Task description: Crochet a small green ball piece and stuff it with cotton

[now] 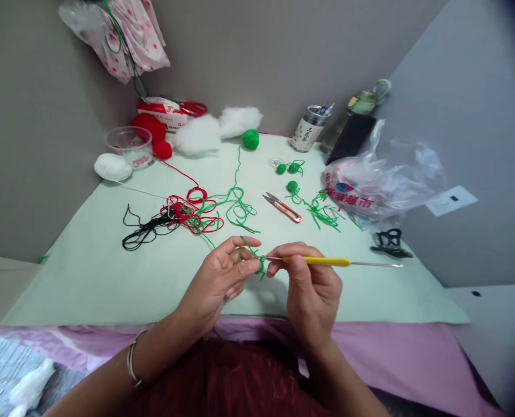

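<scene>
Head view: the step in hand looks like working a stitch at the edge of a small green piece (260, 265), with a yellow-handled hook (316, 261) brought right up to it. Whether the tip sits inside a loop or only against it is too small to tell. The next move seems to call for a taut strand and a small, controlled turn of the hook, so that the yarn is caught without splitting or slipping off.

The piece is at the left hand's fingertips, just above the near part of the table (87, 278). The left hand (225, 269) pinches it between thumb and fingers — index finger stretched toward the right hand, a green strand (249, 246) running up beside its tip, the lower fingers curled under. The right hand (313, 284) grasps the hook by its handle, thumb pressing from the near side and index finger reaching along toward the tip; the other fingers fold in behind. The hook lies almost level, its far end pointing out to the right.

Both forearms come up from the near edge and angle inward, so the hands nearly meet — only the hook's thin shaft bridges the gap. Beyond them lie snips (285, 208) and tangled red yarn (179, 208).
</scene>
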`<state>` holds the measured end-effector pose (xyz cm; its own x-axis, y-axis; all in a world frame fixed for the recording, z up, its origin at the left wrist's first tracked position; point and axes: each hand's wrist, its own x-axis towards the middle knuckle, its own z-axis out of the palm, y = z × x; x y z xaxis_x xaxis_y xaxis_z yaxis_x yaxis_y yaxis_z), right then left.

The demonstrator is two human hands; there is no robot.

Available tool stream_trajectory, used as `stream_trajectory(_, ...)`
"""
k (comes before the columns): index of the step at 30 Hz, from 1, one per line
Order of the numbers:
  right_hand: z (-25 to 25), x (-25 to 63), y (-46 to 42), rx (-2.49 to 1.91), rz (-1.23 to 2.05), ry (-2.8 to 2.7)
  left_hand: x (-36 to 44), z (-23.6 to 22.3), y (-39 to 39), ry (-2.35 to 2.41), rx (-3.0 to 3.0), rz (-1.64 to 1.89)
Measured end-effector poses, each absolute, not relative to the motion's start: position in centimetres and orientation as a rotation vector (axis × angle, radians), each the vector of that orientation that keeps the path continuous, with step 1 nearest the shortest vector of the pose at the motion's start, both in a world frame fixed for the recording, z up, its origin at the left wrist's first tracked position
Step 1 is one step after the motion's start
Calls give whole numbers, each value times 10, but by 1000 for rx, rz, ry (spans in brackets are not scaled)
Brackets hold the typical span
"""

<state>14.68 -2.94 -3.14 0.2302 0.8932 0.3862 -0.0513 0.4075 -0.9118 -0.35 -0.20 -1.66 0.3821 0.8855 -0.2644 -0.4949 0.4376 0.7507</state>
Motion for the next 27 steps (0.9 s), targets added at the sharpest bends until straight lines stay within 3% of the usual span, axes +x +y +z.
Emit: stream_trajectory(27,-31,149,-27,-907,909,-1254,-13,-20,4,762,763,899)
